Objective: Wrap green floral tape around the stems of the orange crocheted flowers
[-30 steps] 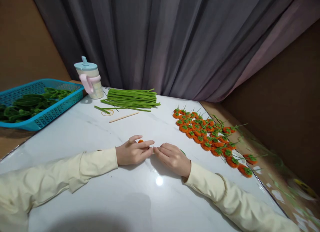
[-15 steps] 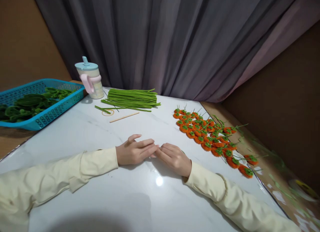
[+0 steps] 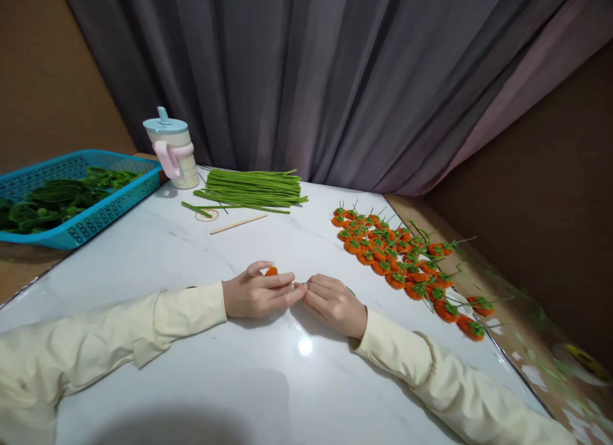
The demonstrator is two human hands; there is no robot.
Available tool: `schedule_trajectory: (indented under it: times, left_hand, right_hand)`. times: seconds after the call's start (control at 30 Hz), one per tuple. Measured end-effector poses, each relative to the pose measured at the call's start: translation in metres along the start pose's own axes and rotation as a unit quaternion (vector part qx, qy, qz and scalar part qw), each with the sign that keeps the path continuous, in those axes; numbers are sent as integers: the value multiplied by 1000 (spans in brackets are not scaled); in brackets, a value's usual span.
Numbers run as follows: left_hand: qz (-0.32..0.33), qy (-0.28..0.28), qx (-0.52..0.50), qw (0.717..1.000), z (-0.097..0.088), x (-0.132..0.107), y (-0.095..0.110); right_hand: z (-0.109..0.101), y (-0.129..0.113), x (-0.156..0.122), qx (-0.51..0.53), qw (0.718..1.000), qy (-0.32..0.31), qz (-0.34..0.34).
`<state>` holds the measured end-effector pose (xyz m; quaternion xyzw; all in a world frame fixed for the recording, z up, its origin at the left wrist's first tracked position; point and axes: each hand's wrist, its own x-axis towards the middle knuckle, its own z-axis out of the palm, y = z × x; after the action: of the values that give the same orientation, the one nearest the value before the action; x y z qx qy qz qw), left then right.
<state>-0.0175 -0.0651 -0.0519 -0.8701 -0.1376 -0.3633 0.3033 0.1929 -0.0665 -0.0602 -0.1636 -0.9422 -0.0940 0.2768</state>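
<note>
My left hand is closed round a small orange fuzzy piece, whose rounded top shows between thumb and index finger. The rest of that piece is hidden by the fingers. Its fingertips meet those of my right hand, which is pinched shut over the middle of the white table. What the right fingers hold is too small and covered to make out; a bit of green shows behind that hand. To the right lie several orange fuzzy fruit shapes with green tops and thin stems.
A bundle of green chenille stems lies at the back, with a thin wooden stick and a rubber band before it. A lidded cup stands beside a blue basket of green leaf pieces. A curtain hangs behind.
My left hand has turned slightly and its fingers have parted a little, so the orange piece now shows. My right hand has hardly moved.
</note>
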Motion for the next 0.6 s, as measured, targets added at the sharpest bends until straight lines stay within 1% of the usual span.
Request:
schedule_trajectory:
  times: [0.1, 0.2, 0.33, 0.43, 0.53, 0.6]
  left_hand:
    - [0, 3, -6, 1000, 0, 2, 1]
    - [-4, -7, -21, 1000, 1, 1, 2]
    - [-13, -38, -47, 998, 4, -3, 1]
    - [-15, -64, -79, 995, 6, -5, -1]
    - [-9, -88, -103, 991, 6, -4, -2]
    - [2, -95, -114, 989, 6, -2, -2]
  right_hand:
    - [0, 0, 0, -5, 1000, 3, -11]
    - [0, 1, 1, -14, 1000, 10, -21]
    - [-1, 2, 3, -9, 999, 24, -26]
    - [-2, 1, 4, -5, 999, 29, -14]
    - [-2, 0, 4, -1, 999, 32, -4]
    - [-1, -1, 4, 4, 1000, 29, -1]
